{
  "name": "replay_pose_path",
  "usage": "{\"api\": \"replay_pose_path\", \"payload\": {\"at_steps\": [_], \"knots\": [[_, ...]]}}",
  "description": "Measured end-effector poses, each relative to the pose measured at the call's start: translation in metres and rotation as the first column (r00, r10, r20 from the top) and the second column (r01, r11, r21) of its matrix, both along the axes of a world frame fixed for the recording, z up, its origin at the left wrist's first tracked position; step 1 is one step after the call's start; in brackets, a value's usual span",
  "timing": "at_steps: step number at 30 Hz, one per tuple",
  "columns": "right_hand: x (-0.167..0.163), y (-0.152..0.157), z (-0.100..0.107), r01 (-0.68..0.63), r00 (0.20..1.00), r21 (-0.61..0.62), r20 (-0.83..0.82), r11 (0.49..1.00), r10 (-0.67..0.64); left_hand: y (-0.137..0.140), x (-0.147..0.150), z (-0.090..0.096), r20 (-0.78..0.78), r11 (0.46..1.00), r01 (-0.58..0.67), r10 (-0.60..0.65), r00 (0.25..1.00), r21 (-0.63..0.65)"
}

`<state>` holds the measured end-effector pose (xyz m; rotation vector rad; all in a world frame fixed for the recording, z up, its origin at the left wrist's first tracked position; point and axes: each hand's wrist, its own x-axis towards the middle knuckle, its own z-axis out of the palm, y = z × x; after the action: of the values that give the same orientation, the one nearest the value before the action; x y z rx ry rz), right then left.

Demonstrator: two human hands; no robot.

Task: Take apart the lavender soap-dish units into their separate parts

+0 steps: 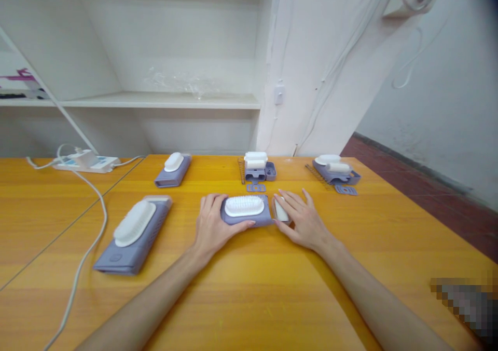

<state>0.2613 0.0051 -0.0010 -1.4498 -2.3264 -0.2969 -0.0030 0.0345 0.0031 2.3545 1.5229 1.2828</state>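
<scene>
My left hand [212,225] is wrapped round the left end of a purple-grey rectangular case [263,217], thumb along its near side. On top of that case lies a white bristled brush head [244,205], bristles up. Just off the case's right end, my right hand [305,220] grips a small end piece [281,212] with a white face and a pale rim. A narrow gap shows between this piece and the case. The fingers of my right hand partly cover the piece.
Two similar purple cases with white brush tops, one near [146,244] and one far [176,173], lie left. Behind my hands are a disassembled set [255,173] and another [337,170], with springs and flat plates. A power strip [103,164] and white cable [101,200] lie left.
</scene>
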Motion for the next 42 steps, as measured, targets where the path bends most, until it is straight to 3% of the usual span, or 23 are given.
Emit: {"api": "replay_pose_path", "payload": {"at_steps": [8, 13, 19, 23, 26, 31, 42], "knots": [[-0.005, 0.001, 0.0, 0.054, 0.998, 0.095, 0.009, 0.994, -0.055, -0.001, 0.001, -0.002, -0.046, 0.999, 0.032, -0.032, 0.998, -0.013], [0.001, 0.002, -0.002, 0.159, 0.987, 0.154, -0.016, 0.975, -0.159, 0.001, 0.001, -0.003, -0.054, 0.998, 0.049, -0.051, 0.997, -0.04], [-0.024, -0.009, 0.009, -0.075, 0.997, 0.123, 0.005, 0.99, 0.075, 0.001, 0.002, -0.002, -0.041, 0.99, 0.13, -0.133, 0.99, -0.054], [-0.045, -0.016, 0.009, -0.107, 0.989, 0.062, -0.091, 0.992, 0.112, -0.005, 0.002, -0.002, -0.092, 0.985, 0.175, -0.174, 0.98, 0.002], [-0.054, -0.021, 0.006, -0.136, 0.979, 0.095, -0.137, 0.986, 0.149, -0.011, 0.003, -0.002, -0.134, 0.984, 0.163, -0.153, 0.979, 0.067], [-0.064, -0.028, 0.0, -0.166, 0.98, 0.17, -0.082, 0.971, 0.182, -0.019, 0.004, 0.0, -0.141, 0.981, 0.122, -0.101, 0.985, 0.15], [-0.066, -0.028, 0.001, -0.233, 0.968, 0.215, -0.046, 0.949, 0.248, -0.026, 0.013, -0.002, -0.118, 0.962, 0.105, -0.077, 0.99, 0.252]]}}
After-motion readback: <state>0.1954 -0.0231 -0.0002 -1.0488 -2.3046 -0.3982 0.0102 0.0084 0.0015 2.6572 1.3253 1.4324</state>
